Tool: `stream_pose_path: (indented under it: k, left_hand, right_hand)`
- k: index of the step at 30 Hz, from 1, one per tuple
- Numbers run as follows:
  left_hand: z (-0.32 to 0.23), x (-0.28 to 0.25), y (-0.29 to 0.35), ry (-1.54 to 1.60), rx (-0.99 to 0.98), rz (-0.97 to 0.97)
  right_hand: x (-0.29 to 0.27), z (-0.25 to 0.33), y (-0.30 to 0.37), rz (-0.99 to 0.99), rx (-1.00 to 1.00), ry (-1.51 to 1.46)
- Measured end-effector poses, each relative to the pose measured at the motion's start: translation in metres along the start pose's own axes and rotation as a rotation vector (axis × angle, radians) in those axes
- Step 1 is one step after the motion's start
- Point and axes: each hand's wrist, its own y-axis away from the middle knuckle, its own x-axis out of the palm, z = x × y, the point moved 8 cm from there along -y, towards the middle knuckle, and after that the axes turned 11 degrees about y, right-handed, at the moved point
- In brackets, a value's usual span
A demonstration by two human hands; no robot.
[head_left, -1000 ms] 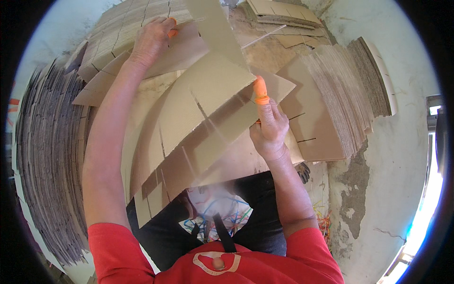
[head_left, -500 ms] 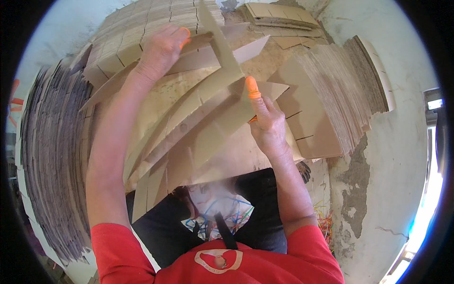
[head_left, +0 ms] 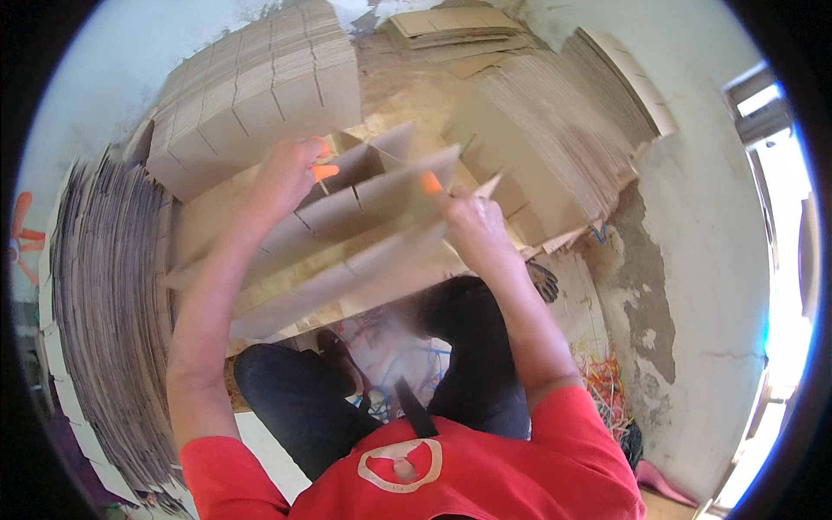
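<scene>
Several slotted cardboard strips stand on edge in front of me, long ones crossed by a short cross strip (head_left: pixel 368 163) toward the back. My left hand (head_left: pixel 293 178), with orange covers on thumb and finger, is closed at the far long strip (head_left: pixel 355 204), beside the crossing. The hand hides part of what it pinches. My right hand (head_left: pixel 477 221), with an orange-covered thumb, grips the right end of the near long strip (head_left: pixel 347 282), which is blurred by motion. Its other fingers are partly hidden behind the cardboard.
A tall stack of slotted cardboard (head_left: pixel 260 87) stands at the back left, a dark-edged stack (head_left: pixel 108 321) at far left. Leaning cardboard sheets (head_left: pixel 555 139) fill the right, by the wall (head_left: pixel 702 260). My knees (head_left: pixel 295 390) are under the board's near edge. Coloured straps (head_left: pixel 602 390) lie on the floor.
My left hand has come down toward me, and my right hand has lowered slightly. The strips, tilted and fanned before, now stand more upright and apart. The view has shifted.
</scene>
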Motion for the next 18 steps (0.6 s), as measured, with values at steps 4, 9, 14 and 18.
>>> stream_pose_path:
  k: [4,9,14,18]
  left_hand:
    - [-0.055,-0.033,0.028,0.015,-0.239,-0.091]
    - [-0.109,-0.055,0.107,0.065,-0.143,-0.136]
    - [-0.123,-0.035,0.151,-0.185,-0.141,-0.067]
    - [-0.105,-0.017,0.170,-0.174,-0.211,-0.106]
  right_hand:
    - [-0.005,-0.021,0.013,0.122,-0.043,-0.104]
    - [-0.058,-0.108,0.047,-0.354,0.232,-0.016]
    - [-0.019,-0.180,0.058,-0.066,0.398,0.431]
    - [-0.008,-0.202,0.051,-0.259,0.181,0.401]
